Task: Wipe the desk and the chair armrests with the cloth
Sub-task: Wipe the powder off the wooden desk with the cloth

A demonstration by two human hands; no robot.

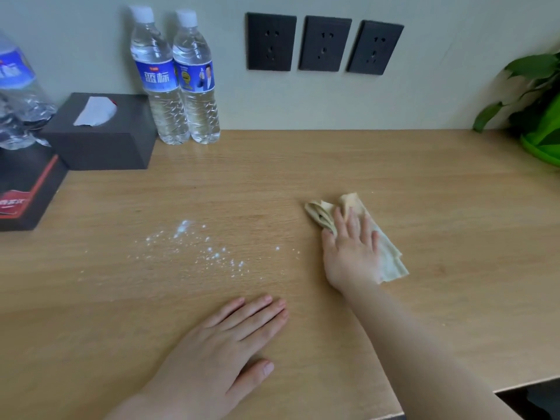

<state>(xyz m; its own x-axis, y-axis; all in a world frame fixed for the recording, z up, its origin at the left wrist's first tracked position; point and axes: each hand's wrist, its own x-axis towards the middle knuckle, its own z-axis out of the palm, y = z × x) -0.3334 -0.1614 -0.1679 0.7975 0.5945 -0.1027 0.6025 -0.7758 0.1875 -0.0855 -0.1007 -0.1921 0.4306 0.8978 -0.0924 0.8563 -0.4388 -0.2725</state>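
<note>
The cloth (363,234), beige and crumpled, lies on the wooden surface (439,192) right of centre. The right hand (353,253) presses flat on it, fingers spread, palm down; its grip is released, resting on the cloth rather than clutching it. Folds of cloth bunch out past the fingertips and a flat flap shows to the hand's right.

Left of the cloth, well apart from it, white powder (197,247) is scattered over the surface. Nearer the front edge, the left hand (230,344) lies flat on the bare wood, grip released, holding nothing.

At the back left stand two water bottles (175,83), touching each other against the wall, with a black tissue box (103,137) just beside them. A third bottle (18,95) and a dark box (27,189) sit at the far left. Three black sockets (324,43) are on the wall, and a green plant (536,107) is at the far right.
</note>
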